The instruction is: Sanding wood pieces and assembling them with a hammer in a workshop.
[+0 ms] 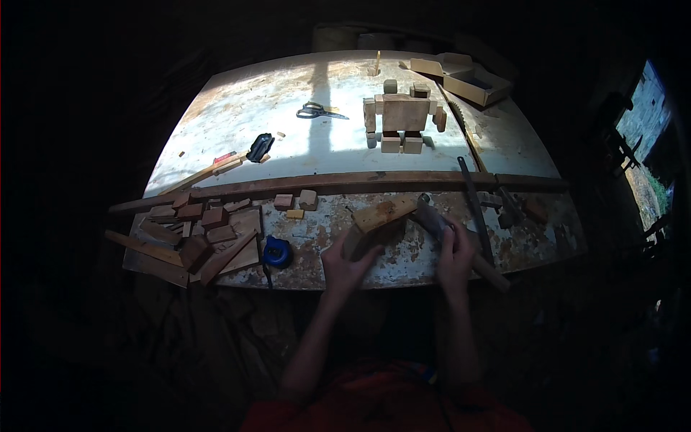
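Note:
My left hand (348,265) is closed around the left side of a wooden block (389,213), lifted at the near edge of the worktable. A small nail-like piece sticks out near the block's left corner. In my right hand (455,261) is a long, dark wooden bar (491,273), slanting from the block's right end down toward the lower right. Shade hides whether the bar touches the block. Left of my left hand, a blue tape measure (277,252) lies on the table.
A long wooden beam (324,183) crosses the table. Several wood offcuts (214,217) are piled at left. Beyond the beam are scissors (313,111), a black object (260,147), a block figure (405,113) and a cardboard box (475,90). A dark metal strip (473,201) lies at right.

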`<state>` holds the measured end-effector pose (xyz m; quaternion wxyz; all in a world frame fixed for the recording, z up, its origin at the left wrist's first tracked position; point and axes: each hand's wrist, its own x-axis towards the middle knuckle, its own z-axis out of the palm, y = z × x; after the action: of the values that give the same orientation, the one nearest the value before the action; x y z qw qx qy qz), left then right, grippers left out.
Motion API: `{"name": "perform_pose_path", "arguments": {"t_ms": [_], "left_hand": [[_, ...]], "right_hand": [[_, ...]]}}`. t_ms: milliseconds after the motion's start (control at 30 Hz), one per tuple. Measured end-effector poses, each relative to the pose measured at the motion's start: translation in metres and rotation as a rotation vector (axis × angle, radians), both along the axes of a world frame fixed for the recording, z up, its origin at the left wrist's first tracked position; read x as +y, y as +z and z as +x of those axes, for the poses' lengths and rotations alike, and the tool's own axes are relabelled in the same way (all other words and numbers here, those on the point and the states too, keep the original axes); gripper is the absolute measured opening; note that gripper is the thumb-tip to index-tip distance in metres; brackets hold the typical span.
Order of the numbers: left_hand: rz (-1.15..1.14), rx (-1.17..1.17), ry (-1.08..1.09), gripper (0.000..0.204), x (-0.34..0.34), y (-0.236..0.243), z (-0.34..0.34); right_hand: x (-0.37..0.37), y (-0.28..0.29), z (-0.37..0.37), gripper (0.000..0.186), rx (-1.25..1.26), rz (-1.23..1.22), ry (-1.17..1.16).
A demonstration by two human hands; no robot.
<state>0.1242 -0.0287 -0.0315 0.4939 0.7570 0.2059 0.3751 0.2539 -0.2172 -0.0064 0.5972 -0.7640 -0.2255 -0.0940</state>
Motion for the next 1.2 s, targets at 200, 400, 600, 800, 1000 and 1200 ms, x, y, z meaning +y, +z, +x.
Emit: {"name": "perform_pose_path", "arguments": {"t_ms": [200,400,600,800,1000,1200], "left_hand": [[0.19,-0.015,0.162,0.062,0.014,-0.006,-0.014],[0.477,-0.175,0.111,0.043,0.026,-0.006,-0.022],[0.654,-0.203,0.007,0.038,0.025,-0.011,-0.028],[0.781,-0.069,0.046,0.039,0.025,-0.011,-0.03],[0.733,-0.037,-0.08,0.047,0.028,-0.009,-0.029],[0.658,0.089,-0.346,0.057,0.043,0.005,-0.041]], "right_hand": [[-0.029,-0.011,-0.001,0.033,0.186,0.028,-0.07],[-0.033,0.023,0.042,0.062,-0.17,-0.484,-0.104],[-0.065,0.016,0.055,0.071,-0.183,-0.571,-0.149],[-0.135,-0.016,0.053,0.041,-0.011,-0.567,-0.371],[-0.194,-0.02,0.055,0.028,0.057,-0.504,-0.343],[-0.261,-0.049,0.038,0.051,0.522,-0.655,-0.214]]}}
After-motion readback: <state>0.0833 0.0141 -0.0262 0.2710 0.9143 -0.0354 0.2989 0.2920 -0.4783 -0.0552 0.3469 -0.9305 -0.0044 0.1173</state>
